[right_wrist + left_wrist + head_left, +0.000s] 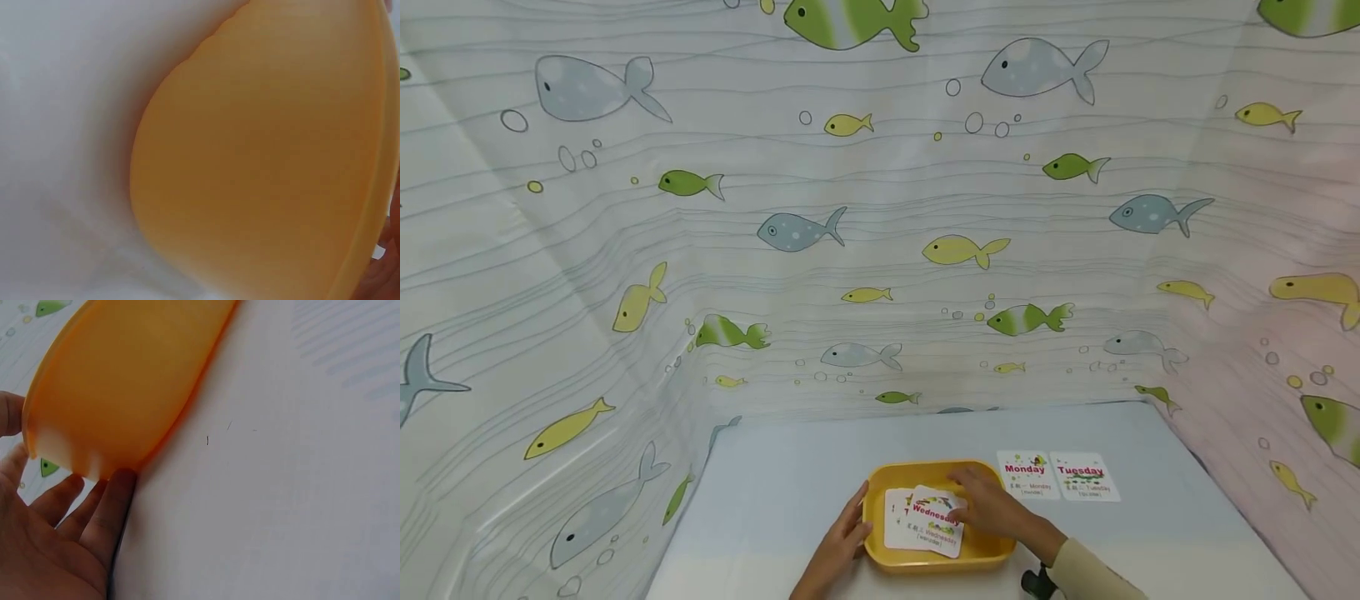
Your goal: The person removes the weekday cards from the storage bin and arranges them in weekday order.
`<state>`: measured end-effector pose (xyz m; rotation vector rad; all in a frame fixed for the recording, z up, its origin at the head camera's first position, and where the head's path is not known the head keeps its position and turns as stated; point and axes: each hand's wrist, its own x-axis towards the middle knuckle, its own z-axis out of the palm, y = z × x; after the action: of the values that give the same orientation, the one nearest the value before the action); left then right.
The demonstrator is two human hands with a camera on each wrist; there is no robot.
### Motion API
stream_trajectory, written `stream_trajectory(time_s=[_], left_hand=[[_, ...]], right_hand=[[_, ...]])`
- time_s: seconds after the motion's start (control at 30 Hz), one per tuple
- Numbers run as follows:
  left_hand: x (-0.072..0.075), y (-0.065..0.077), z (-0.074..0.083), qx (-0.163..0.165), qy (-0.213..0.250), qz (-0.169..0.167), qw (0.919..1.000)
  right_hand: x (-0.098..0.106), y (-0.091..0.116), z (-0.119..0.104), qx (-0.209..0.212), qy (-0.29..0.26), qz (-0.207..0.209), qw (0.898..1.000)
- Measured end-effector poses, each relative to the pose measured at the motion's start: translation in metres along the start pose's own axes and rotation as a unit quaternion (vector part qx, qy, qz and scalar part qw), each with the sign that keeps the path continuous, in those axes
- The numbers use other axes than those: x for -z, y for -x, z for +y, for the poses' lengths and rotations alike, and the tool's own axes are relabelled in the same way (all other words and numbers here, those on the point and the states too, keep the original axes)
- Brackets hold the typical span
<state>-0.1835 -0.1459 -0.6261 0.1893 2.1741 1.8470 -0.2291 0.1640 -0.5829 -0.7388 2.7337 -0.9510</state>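
A yellow plastic tray (891,563) stands on the white table, with several day-of-the-week cards inside. On top lies the Wednesday card (934,533), tilted over the other cards (895,533). My left hand (842,533) grips the tray's left end. In the left wrist view its thumb is at the rim and its fingers lie against the outer wall. My right hand (988,504) reaches over the tray's right side and holds the Wednesday card at its right edge. The right wrist view shows mostly the tray's outer wall (250,150), with only part of the hand at the right edge.
A Monday card (1028,475) and a Tuesday card (1084,477) lie side by side on the table (775,467), right of and behind the tray. Fish-patterned curtains (880,192) enclose the table at the back and sides.
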Motion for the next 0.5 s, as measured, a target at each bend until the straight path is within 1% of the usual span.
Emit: stream_trajectory(time_s=[0.2, 0.23, 0.37, 0.43, 0.5], left_hand=[[0.002, -0.003, 0.002, 0.001, -0.007, 0.007, 0.9999], [0.002, -0.004, 0.002, -0.002, -0.011, 0.008, 0.9999], [0.001, -0.003, 0.002, 0.005, -0.015, 0.014, 0.9998], [0.000, -0.001, 0.003, 0.010, -0.014, 0.014, 0.9998], [-0.002, 0.000, 0.003, 0.015, -0.011, 0.014, 0.9997]], right_hand=[[-0.006, -0.008, -0.001, -0.020, 0.031, 0.007, 0.999], [-0.006, -0.010, -0.001, -0.019, 0.033, 0.007, 0.999], [-0.011, -0.012, -0.004, -0.016, 0.047, -0.004, 0.999], [-0.013, -0.012, -0.006, -0.026, 0.041, -0.015, 0.999], [-0.015, -0.011, -0.007, -0.051, 0.034, -0.027, 0.998]])
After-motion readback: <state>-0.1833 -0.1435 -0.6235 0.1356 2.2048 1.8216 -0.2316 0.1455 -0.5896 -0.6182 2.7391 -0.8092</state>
